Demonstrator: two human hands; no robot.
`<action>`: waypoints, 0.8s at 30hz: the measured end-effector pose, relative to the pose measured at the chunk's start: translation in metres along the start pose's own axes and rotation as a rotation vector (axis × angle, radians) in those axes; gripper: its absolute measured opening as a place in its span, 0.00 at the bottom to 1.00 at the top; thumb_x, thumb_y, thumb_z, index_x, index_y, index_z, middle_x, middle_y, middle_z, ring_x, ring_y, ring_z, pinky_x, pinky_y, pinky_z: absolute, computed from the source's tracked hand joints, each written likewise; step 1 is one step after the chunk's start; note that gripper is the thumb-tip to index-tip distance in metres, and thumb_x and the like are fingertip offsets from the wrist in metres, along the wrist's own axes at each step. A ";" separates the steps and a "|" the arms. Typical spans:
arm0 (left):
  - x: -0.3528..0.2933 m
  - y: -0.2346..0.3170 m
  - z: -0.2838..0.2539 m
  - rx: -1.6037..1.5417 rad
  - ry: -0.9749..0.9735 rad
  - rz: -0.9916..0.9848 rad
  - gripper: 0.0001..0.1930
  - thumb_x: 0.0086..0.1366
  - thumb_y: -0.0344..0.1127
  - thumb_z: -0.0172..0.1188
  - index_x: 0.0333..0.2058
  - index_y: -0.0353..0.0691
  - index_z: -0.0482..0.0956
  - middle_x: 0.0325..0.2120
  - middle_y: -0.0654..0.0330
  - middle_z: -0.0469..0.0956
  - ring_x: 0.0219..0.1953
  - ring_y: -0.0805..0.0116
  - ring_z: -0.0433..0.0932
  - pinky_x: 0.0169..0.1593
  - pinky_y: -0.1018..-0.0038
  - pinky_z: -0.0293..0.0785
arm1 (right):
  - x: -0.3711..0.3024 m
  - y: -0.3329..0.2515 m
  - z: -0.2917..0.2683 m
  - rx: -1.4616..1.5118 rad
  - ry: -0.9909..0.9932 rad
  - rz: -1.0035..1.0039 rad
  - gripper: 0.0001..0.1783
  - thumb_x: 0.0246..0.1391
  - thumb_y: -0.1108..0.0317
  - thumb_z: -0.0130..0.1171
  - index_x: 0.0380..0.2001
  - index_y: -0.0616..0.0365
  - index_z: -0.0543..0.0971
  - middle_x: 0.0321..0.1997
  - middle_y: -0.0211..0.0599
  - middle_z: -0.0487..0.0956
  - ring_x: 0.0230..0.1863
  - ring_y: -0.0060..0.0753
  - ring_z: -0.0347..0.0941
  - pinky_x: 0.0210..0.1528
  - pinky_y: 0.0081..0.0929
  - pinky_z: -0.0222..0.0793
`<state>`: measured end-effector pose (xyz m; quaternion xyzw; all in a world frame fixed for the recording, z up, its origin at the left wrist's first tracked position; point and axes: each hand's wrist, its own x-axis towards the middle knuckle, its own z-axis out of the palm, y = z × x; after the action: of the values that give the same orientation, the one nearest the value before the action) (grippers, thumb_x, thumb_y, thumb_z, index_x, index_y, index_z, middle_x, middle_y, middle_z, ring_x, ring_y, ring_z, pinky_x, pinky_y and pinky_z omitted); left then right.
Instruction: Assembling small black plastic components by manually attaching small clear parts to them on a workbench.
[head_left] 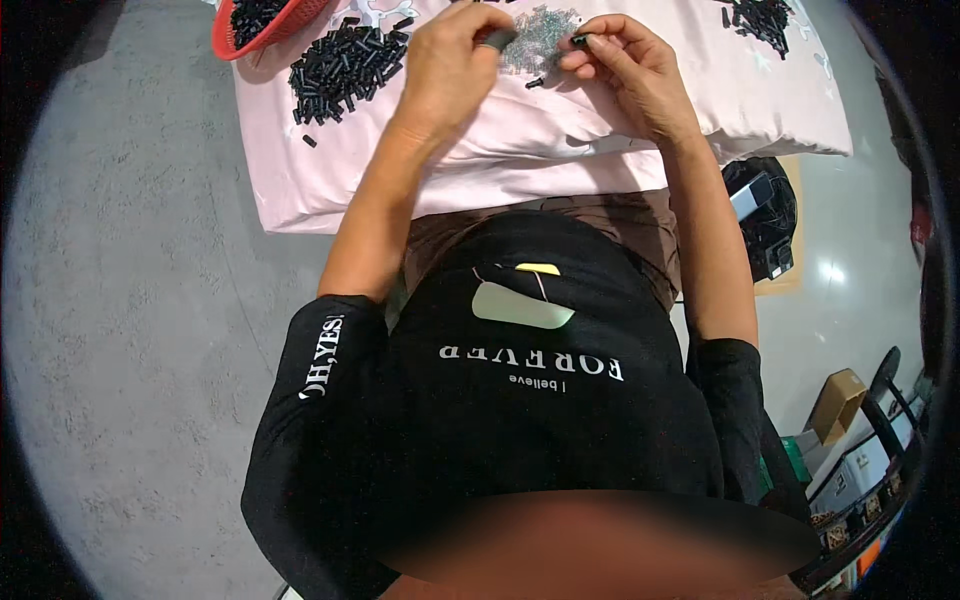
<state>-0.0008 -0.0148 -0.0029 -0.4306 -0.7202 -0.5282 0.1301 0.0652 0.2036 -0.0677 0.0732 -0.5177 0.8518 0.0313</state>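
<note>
My left hand (458,62) is closed, its fingers curled over the pink cloth, with a small dark grey thing (497,40) at the fingertips; blur hides what it is. My right hand (640,75) pinches a small black tube (579,40) between thumb and fingers. Between the hands lies a spread of small clear, shiny pieces (540,35), too fine to tell their kind. Just below it rests one single black piece (535,83) with a thin tip. A heap of short black tubes (345,70) lies left of my left hand, with one stray tube (309,141) below it.
The pink cloth (290,190) covers a padded surface before me. A red basket (285,28) of black pieces stands at its far left; another black heap (762,25) lies far right. Beyond the right edge are a black bag (765,225) and a cardboard box (838,405).
</note>
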 end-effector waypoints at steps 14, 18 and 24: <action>-0.028 -0.002 -0.007 0.410 -0.323 -0.296 0.10 0.57 0.22 0.57 0.36 0.38 0.84 0.33 0.50 0.79 0.41 0.49 0.80 0.47 0.58 0.76 | 0.001 0.005 -0.013 -0.016 0.004 -0.013 0.11 0.69 0.68 0.57 0.51 0.61 0.76 0.38 0.42 0.85 0.36 0.22 0.81 0.44 0.16 0.79; -0.031 0.001 -0.006 0.522 -0.334 -0.254 0.10 0.56 0.21 0.56 0.36 0.37 0.82 0.33 0.51 0.79 0.42 0.48 0.79 0.48 0.57 0.75 | 0.000 0.004 -0.010 0.017 0.023 0.015 0.11 0.69 0.68 0.57 0.50 0.60 0.77 0.38 0.41 0.85 0.36 0.21 0.81 0.44 0.16 0.78; -0.018 0.019 0.001 0.371 -0.242 -0.300 0.13 0.55 0.19 0.52 0.38 0.35 0.79 0.33 0.48 0.81 0.39 0.44 0.81 0.45 0.56 0.76 | -0.001 0.005 -0.015 0.022 0.013 0.049 0.11 0.70 0.68 0.56 0.49 0.61 0.79 0.38 0.39 0.85 0.36 0.20 0.81 0.43 0.16 0.79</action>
<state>0.0248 -0.0212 -0.0028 -0.3481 -0.8706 -0.3454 0.0400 0.0639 0.2143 -0.0789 0.0551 -0.5096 0.8586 0.0129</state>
